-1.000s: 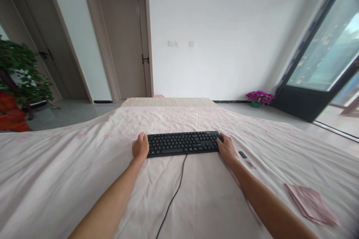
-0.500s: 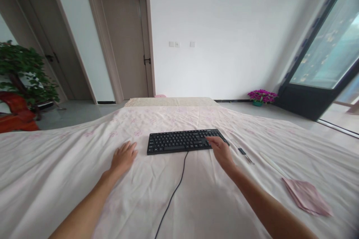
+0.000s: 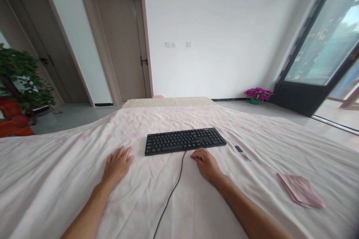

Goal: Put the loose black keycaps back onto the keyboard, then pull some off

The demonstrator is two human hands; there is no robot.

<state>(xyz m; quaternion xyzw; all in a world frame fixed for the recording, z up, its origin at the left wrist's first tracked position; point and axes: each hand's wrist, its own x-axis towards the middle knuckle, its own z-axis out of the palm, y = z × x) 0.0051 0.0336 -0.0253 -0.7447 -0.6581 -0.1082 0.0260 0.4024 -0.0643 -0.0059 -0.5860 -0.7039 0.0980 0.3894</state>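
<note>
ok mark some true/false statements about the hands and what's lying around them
1. The black rectangular keyboard lies on the white, pink-flowered cloth. True.
2. The left hand grips the keyboard. False: it rests on the flowered cloth, apart from the keyboard.
3. A thin black cable runs from the keyboard's near edge. True.
4. The right hand is left of the cable. False: it is to the right.
5. The folded dusty-pink fabric lies right of the keyboard. True.
</note>
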